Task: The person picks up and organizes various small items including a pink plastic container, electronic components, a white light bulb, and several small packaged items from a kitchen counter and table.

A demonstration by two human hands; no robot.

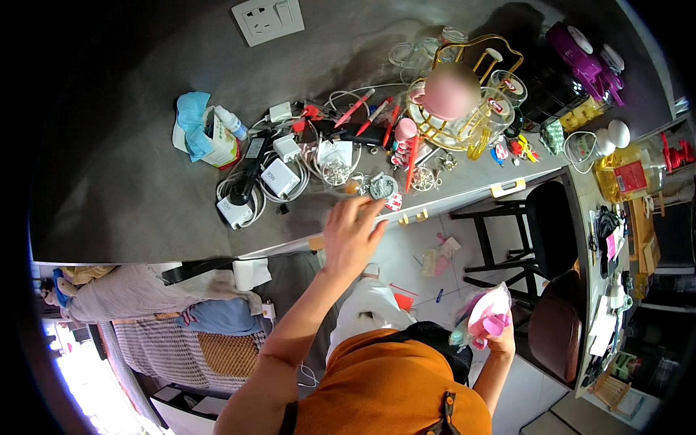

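Note:
My left hand (352, 234) reaches over the front edge of the grey countertop (163, 217), fingers apart. Its fingertips are close to a small round glass or metal item (383, 186) and a red-and-white sticker piece (393, 202); whether they touch cannot be told. Down at the right, my right hand (501, 340) holds a clear plastic bag of pink items (489, 318). On the counter lie white chargers (280, 178) with coiled cables, red and pink pens (355, 107), and a silver wheel-like trinket (422, 178). A pink mug (451, 91) hangs upside down on a gold rack (462, 130).
A tissue box (220, 144) with blue cloth stands on the counter's left part. Glasses, a purple-topped appliance (582, 54) and an oil jug (628, 171) stand at the right. Below are a black chair (552, 228), a brown seat (554, 326) and scattered items on the tiled floor (446, 288).

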